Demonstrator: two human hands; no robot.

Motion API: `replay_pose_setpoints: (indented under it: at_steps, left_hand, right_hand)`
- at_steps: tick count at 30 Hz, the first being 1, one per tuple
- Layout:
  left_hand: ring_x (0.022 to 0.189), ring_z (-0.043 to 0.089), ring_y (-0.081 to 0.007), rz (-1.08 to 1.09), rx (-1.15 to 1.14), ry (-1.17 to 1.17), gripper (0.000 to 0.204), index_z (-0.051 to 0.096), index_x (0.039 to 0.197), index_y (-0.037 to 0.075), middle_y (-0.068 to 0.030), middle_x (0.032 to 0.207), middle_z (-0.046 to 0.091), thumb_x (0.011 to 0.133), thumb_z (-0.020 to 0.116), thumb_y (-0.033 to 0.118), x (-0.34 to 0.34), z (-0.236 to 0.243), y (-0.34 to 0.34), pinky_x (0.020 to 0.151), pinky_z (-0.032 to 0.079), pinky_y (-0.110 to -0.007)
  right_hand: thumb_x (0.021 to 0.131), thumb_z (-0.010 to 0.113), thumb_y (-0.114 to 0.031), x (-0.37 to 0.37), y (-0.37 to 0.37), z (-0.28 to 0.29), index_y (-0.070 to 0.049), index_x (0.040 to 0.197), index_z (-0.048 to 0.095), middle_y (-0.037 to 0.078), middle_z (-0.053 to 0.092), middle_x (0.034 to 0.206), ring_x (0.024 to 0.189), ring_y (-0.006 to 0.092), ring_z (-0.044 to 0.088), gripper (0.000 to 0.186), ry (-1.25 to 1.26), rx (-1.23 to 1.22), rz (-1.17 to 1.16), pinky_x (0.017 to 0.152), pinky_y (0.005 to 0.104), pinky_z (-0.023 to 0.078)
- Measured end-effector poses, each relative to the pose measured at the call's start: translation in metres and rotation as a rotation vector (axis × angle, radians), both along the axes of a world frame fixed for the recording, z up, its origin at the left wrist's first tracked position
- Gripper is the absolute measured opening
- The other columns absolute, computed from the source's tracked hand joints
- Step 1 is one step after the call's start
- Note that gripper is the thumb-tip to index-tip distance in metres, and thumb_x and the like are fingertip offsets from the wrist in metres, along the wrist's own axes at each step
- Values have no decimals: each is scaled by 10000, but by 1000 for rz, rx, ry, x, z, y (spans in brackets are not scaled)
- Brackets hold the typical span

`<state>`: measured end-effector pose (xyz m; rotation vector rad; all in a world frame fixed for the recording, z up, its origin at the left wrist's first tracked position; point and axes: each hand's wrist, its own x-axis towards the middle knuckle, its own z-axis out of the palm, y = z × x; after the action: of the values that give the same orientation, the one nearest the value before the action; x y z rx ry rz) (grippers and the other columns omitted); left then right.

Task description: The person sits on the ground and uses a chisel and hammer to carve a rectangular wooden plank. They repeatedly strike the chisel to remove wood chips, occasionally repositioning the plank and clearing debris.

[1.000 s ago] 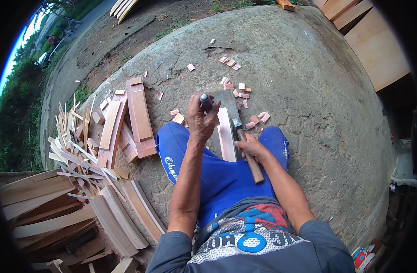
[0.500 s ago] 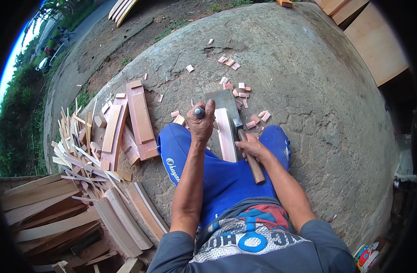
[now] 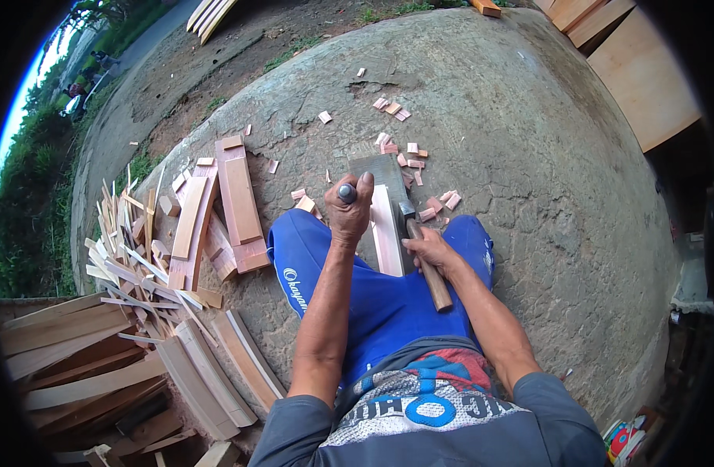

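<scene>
My left hand [image 3: 349, 222] is closed round an upright chisel [image 3: 347, 192], thumb up beside its round handle end. The hand hides the chisel's blade. A pale pinkish strip of wood [image 3: 386, 237] lies lengthwise between my knees, just right of that hand, over a grey board [image 3: 380, 166]. My right hand [image 3: 432, 251] grips the wooden handle of a hammer [image 3: 437, 289]. The hammer's metal head is low, beside the strip's right edge, and its handle end points back toward my lap. Small cut wood chips [image 3: 435, 208] lie around the board.
Left of my knee lie curved wooden pieces [image 3: 239, 198] and a heap of thin offcuts [image 3: 143, 233]. Longer curved boards [image 3: 193, 373] are stacked at the lower left. Large wooden panels [image 3: 645, 78] stand at the upper right. The ground is rough concrete [image 3: 559, 194].
Both hands keep nearly the same place and grip. The whole view has shifted very slightly; the wood strip and chips look unchanged.
</scene>
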<state>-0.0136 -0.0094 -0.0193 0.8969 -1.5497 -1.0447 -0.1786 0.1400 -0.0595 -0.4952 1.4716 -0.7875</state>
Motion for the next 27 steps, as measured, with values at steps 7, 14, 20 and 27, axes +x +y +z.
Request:
replay_pose_setpoints:
  at_steps: [7, 14, 20, 27]
  left_hand:
    - [547, 476, -74, 14, 0, -27, 399, 581, 667, 58, 8, 585, 537, 988, 745, 228, -13, 17, 1, 501, 383, -295]
    - [565, 531, -67, -36, -15, 20, 233, 685, 811, 34, 18, 625, 602, 975, 753, 184, -14, -6, -6, 510, 417, -285]
    - [945, 655, -157, -126, 65, -74, 172, 728, 1065, 56, -40, 1033, 719, 996, 720, 214, -16, -14, -12, 833, 534, -367]
    - [546, 474, -47, -192, 114, -36, 475, 475, 620, 97, 42, 574, 497, 993, 740, 222, -6, 12, -4, 486, 397, -302]
  right_hand:
    - [871, 707, -127, -7, -13, 106, 3, 1330, 524, 87, 650, 882, 679, 194, 665, 511, 441, -496, 136, 614, 344, 553]
    - [873, 715, -45, 6, -27, 230, -59, 1537, 353, 189, 710, 992, 836, 350, 764, 756, 1035, -1208, 218, 685, 444, 610]
    - [869, 716, -84, 10, -47, 198, -78, 1487, 402, 232, 725, 972, 870, 444, 739, 693, 1338, -726, 793, 717, 518, 612]
    - [906, 728, 15, 17, -34, 282, -48, 1450, 456, 91, 661, 922, 743, 171, 683, 611, 967, -1315, 119, 713, 305, 561]
